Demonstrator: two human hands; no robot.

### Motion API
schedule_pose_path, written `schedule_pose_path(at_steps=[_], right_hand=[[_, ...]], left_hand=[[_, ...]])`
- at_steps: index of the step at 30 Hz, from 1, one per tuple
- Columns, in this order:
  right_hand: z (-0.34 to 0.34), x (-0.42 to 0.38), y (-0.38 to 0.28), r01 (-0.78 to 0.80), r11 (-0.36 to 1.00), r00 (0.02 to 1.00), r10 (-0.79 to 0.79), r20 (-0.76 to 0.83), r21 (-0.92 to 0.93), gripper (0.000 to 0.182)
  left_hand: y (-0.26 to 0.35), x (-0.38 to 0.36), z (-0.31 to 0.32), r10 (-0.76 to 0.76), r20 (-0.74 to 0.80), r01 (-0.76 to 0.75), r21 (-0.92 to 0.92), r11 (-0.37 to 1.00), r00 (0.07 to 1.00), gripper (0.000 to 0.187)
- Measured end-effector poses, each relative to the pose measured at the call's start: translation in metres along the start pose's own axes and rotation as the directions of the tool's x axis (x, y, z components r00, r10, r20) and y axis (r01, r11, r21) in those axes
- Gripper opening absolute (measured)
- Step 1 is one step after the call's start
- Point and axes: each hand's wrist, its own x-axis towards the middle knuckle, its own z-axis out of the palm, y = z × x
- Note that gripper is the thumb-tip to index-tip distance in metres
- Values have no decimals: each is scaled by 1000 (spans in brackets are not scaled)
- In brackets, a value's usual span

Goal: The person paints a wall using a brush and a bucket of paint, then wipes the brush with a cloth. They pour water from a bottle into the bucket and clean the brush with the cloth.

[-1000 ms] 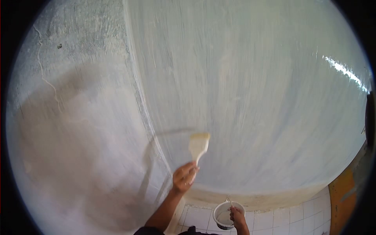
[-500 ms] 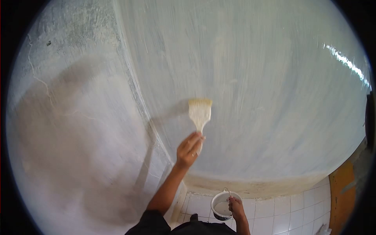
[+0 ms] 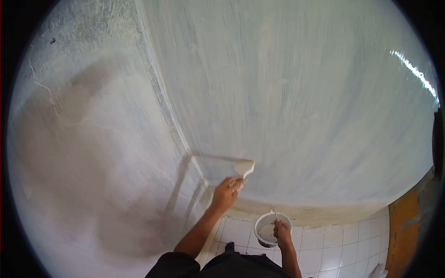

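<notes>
My left hand (image 3: 226, 192) is closed round the handle of a wide, flat paintbrush (image 3: 245, 167). The brush's head points up and meets the whitish, streaked wall (image 3: 287, 120) low down, not far from the corner. Lower right, my right hand (image 3: 282, 232) grips the wire handle of a white bucket (image 3: 257, 230). Pale liquid lies inside that bucket, partly covered by the hand. A shadow of the brush and arm falls on the wall to the left.
A second wall (image 3: 116, 153), patchy and cracked, adjoins on the left. White floor tiles (image 3: 331, 241) run along the wall's foot. At the right edge is an orange-brown panel (image 3: 402, 227), with a crumpled clear plastic item (image 3: 379, 272) near its base.
My left hand and the brush have come down the wall, and the brush is now more tilted. The bucket sits slightly higher and to the right in view, still held by my right hand.
</notes>
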Motion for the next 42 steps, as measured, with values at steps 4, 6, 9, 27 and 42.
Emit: schedule_pose_path(at_steps=[4, 6, 9, 27, 42], right_hand=[[-2, 2, -2, 21, 999, 1000, -21, -18, 35, 27], [-4, 1, -2, 44, 998, 999, -43, -34, 36, 27], [-6, -3, -2, 54, 997, 998, -52, -47, 55, 24], [-12, -6, -9, 189, 982, 973, -189, -131, -11, 31], [12, -30, -59, 347, 880, 933, -358, 24, -325, 33]], left_hand=[[19, 67, -57, 63, 34, -64, 23, 998, 997, 37], [33, 88, -77, 192, -57, -189, 62, 980, 980, 36], [42, 101, -88, 258, -219, -249, 69, 966, 941, 33], [-78, -104, 76, 81, -318, -77, 24, 997, 944, 27], [44, -83, 24, -267, 181, 322, -474, 820, 946, 15]])
